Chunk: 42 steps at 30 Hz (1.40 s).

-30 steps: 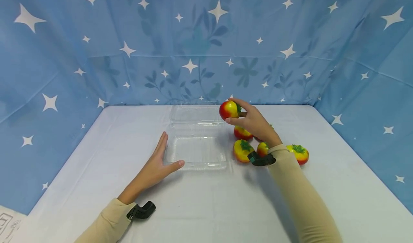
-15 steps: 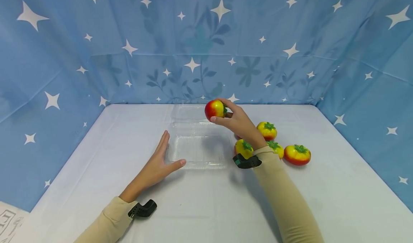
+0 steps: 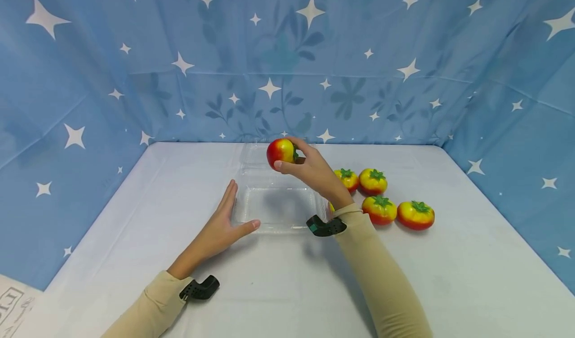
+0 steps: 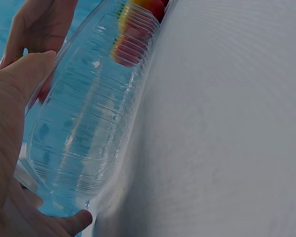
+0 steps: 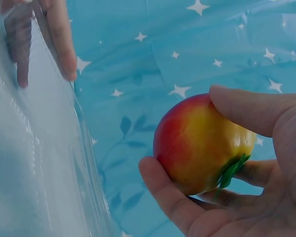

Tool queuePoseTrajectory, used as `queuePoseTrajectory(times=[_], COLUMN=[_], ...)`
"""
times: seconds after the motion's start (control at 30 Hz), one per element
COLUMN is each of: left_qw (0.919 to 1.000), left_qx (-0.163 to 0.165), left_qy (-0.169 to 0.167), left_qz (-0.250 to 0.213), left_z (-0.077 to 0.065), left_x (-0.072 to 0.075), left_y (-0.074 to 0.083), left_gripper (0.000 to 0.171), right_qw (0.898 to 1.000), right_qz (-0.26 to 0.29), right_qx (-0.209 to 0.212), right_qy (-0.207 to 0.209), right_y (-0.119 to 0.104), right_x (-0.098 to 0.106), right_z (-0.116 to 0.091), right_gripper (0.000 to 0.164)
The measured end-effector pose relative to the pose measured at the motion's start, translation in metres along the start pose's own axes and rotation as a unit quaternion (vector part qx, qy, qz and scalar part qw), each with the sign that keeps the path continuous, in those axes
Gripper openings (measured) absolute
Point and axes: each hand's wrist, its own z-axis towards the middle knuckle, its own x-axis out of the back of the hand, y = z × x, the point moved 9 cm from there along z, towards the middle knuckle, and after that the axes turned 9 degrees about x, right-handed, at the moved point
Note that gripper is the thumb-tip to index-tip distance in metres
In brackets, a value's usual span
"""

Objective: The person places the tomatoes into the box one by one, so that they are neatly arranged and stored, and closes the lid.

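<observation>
My right hand (image 3: pixel 314 174) grips a red-and-yellow persimmon (image 3: pixel 279 153) between thumb and fingers, up above the back of a clear plastic clamshell box (image 3: pixel 278 226). In the right wrist view the persimmon (image 5: pixel 200 143) has its green leafy cap turned toward the palm. The box lies with its lid (image 3: pixel 252 154) folded back, away from me. Beside the box's left end is my left hand (image 3: pixel 215 235), fingers straight and thumb spread along the front rim. The left wrist view shows that thumb (image 4: pixel 32 71) at the clear wall of the box (image 4: pixel 89 118).
Several more persimmons (image 3: pixel 379 209) sit on the white table (image 3: pixel 287 288) right of the box, one mostly hidden behind my right wrist. A blue star-patterned curtain (image 3: pixel 287 53) encloses the back and sides. Printed white material (image 3: pixel 15 303) shows at the lower left.
My right hand has carried the persimmon left, from over the other persimmons to over the box, uncovering more of them. The left hand stays in place.
</observation>
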Motion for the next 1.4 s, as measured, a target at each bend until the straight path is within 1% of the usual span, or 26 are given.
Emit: queuePoseTrajectory(times=[0.23, 0.43, 0.6, 0.83, 1.0, 1.17, 1.3, 1.4], left_qw=[1.0, 1.0, 1.0, 0.9999, 1.0, 1.0, 0.9999, 0.9999], left_qx=[0.003, -0.003, -0.006, -0.011, -0.008, -0.003, -0.003, -0.004], left_qy=[-0.002, -0.003, -0.004, -0.002, -0.002, -0.004, -0.005, -0.005], left_qz=[-0.001, 0.007, 0.004, -0.004, -0.006, -0.007, -0.011, -0.011], left_z=[0.001, 0.002, 0.002, 0.003, 0.002, 0.001, 0.001, 0.001], left_x=[-0.001, -0.001, 0.001, 0.003, 0.003, 0.002, 0.001, 0.001], left_y=[0.001, 0.005, 0.008, 0.008, 0.006, 0.003, 0.001, 0.001], left_gripper=[0.118, 0.118, 0.119, 0.118, 0.118, 0.118, 0.118, 0.117], right_qw=[1.0, 0.999, 0.999, 0.995, 0.993, 0.989, 0.984, 0.981], right_qz=[0.008, -0.016, -0.026, -0.064, -0.093, -0.133, -0.163, -0.171], right_qx=[-0.004, -0.012, -0.016, -0.052, -0.056, -0.051, -0.06, -0.069], right_qy=[-0.012, -0.029, -0.041, -0.047, -0.052, -0.047, -0.047, -0.054], right_y=[-0.004, -0.003, 0.001, 0.015, 0.025, 0.027, 0.029, 0.032], right_x=[-0.02, -0.037, -0.052, -0.064, -0.071, -0.076, -0.082, -0.087], right_z=[0.006, 0.009, 0.014, 0.015, 0.018, 0.02, 0.018, 0.017], right_gripper=[0.072, 0.072, 0.068, 0.063, 0.059, 0.06, 0.059, 0.061])
